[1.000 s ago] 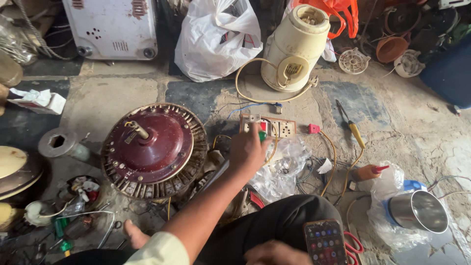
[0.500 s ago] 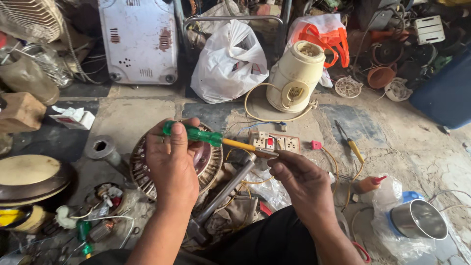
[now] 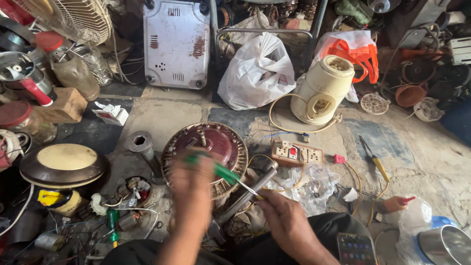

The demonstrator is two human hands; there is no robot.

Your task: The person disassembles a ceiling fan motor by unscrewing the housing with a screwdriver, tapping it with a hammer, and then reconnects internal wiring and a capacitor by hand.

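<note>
My left hand (image 3: 190, 182), blurred by motion, is closed around the green handle of a screwdriver (image 3: 223, 172). It hovers over the near edge of a round maroon fan motor (image 3: 216, 142) that lies on the floor. The screwdriver's metal shaft slants down to the right, where the fingers of my right hand (image 3: 287, 223) pinch its tip. A grey metal rod (image 3: 245, 196) lies just under the shaft, between the motor and my right hand.
A beige switchboard with sockets (image 3: 297, 153) sits right of the motor, with a cream mixer base (image 3: 321, 91) and a white plastic bag (image 3: 257, 68) behind. A yellow-handled tool (image 3: 377, 162), a phone (image 3: 355, 248), a steel pot (image 3: 444, 245) and a round brown lid (image 3: 61, 164) lie around.
A second ago one hand reached to the switchboard. My left hand then lifted the green screwdriver and has now lowered it toward the motor, while my right hand closed on its tip.
</note>
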